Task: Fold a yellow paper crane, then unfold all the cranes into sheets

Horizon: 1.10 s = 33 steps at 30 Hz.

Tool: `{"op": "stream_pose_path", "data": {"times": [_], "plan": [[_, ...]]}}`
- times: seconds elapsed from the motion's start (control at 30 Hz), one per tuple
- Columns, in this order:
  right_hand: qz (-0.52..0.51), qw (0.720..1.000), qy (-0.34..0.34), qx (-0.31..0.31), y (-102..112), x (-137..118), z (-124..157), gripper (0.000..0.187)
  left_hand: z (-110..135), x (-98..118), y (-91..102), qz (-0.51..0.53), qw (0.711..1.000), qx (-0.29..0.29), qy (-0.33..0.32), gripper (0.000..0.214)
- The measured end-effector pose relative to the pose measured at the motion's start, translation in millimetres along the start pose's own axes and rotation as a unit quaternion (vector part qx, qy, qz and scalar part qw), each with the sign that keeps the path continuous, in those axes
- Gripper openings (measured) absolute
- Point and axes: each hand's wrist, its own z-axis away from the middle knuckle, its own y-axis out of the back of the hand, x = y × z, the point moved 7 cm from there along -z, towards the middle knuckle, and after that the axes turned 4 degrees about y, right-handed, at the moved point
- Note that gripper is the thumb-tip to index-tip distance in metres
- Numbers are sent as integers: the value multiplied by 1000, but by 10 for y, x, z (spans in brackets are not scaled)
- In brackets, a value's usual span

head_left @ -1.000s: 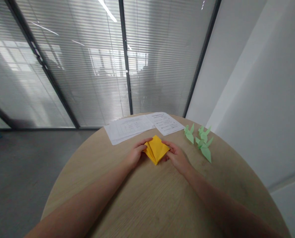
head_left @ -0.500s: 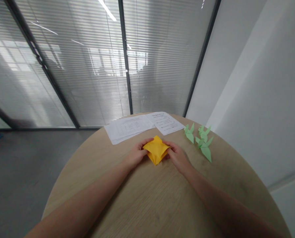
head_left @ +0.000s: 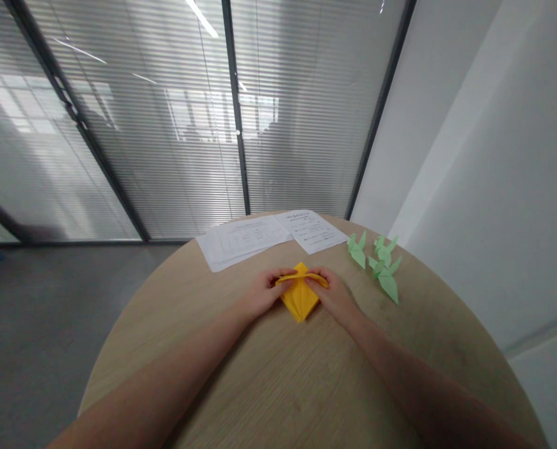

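Observation:
A folded yellow paper (head_left: 300, 296) lies on the round wooden table (head_left: 278, 380), its point toward me. My left hand (head_left: 259, 294) pinches the paper's upper left edge. My right hand (head_left: 335, 295) pinches the upper right edge. Between the fingertips the top flap stands lifted and bent over in a narrow band. Both forearms reach in from the bottom of the view.
Two printed white sheets (head_left: 245, 240) lie at the far side of the table. Several green folded paper cranes (head_left: 381, 265) stand to the right of my hands. A glass wall with blinds (head_left: 166, 125) is behind, and a white wall (head_left: 493, 156) is to the right.
The yellow paper's top flap has been lifted and folded toward me, so the shape now looks narrower. Both hands have drawn closer together over its upper edge.

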Motion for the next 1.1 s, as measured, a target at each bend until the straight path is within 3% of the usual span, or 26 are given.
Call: {"op": "stream_pose_path", "data": {"times": [0.17, 0.43, 0.6, 0.77, 1.1], "plan": [[56, 998, 9, 18, 44, -26, -4, 31, 59, 141, 27, -11, 1000, 19, -20, 45], [41, 999, -16, 17, 42, -23, 16, 33, 17, 45, 40, 68, 997, 29, 15, 37], [47, 999, -10, 13, 37, 26, 0, 36, 11, 18, -8, 81, 996, 5, 33, 31], [27, 1000, 1, -2, 9, 30, -17, 40, 30, -8, 41, 88, 995, 39, 39, 38], [33, 999, -34, 8, 16, -41, 31, 34, 25, 59, -28, 62, 998, -22, 18, 40]]}}
